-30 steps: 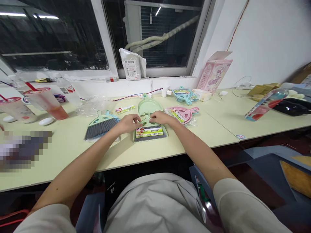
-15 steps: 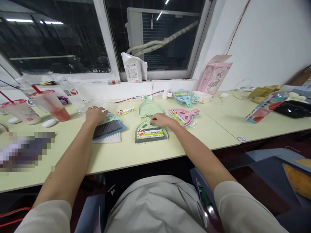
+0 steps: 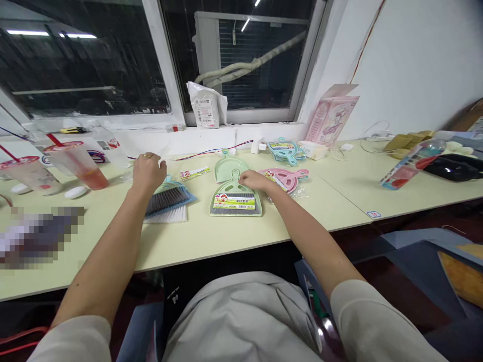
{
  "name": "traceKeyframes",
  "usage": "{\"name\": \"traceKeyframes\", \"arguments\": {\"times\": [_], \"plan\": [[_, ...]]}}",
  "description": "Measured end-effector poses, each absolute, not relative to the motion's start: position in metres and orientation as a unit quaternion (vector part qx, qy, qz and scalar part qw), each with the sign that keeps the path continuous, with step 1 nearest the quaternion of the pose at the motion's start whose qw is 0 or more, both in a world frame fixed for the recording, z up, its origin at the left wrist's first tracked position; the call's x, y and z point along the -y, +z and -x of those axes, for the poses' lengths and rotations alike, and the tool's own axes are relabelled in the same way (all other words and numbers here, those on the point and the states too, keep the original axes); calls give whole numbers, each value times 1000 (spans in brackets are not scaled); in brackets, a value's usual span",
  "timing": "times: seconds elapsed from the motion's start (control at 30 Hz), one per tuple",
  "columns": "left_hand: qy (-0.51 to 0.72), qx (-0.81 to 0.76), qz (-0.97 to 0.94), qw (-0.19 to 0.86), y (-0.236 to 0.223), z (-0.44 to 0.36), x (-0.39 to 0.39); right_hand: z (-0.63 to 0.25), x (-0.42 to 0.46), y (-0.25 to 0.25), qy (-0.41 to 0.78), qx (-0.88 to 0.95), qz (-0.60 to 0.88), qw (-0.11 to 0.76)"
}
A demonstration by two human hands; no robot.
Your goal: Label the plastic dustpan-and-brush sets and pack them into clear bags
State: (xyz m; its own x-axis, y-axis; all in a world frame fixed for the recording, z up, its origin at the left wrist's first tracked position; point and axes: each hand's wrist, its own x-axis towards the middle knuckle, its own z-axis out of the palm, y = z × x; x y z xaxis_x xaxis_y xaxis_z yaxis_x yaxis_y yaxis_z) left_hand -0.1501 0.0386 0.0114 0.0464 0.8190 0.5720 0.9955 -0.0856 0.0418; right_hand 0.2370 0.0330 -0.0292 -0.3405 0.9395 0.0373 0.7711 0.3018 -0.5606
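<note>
R hand (image 3: 253, 180) clamps 1 green dustpan/brush set (image 3: 233, 188) by handle; 1 label (image 3: 234, 201) nearer the wearer than grip. Just behind grip: 1 green dustpan (image 3: 229, 164); to its R, pink stuff (image 3: 290, 178). L hand (image 3: 148, 173) above brush pile (image 3: 168, 198), no. unclear; can't tell its grip.

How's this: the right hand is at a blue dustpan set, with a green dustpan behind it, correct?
The colour is wrong: in the head view, the dustpan set at the right hand is green, with a green dustpan behind it.
</note>
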Motion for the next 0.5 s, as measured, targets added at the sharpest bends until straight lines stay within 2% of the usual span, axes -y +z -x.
{"name": "traceKeyframes", "arguments": {"times": [0.13, 0.23, 0.37, 0.5], "plan": [[-252, 563, 759, 210, 27, 102, -3, -258, -30, -13, 283, 759, 531, 247], [-178, 489, 828, 210, 20, 58, 24, -277, -28, -2, 309, 750, 512, 282], [-61, 343, 919, 183, -3, 13, 52, -296, -24, 9, 325, 766, 484, 270], [-36, 224, 959, 173, -19, -9, 74, -299, -18, 14, 327, 808, 430, 234]]}}
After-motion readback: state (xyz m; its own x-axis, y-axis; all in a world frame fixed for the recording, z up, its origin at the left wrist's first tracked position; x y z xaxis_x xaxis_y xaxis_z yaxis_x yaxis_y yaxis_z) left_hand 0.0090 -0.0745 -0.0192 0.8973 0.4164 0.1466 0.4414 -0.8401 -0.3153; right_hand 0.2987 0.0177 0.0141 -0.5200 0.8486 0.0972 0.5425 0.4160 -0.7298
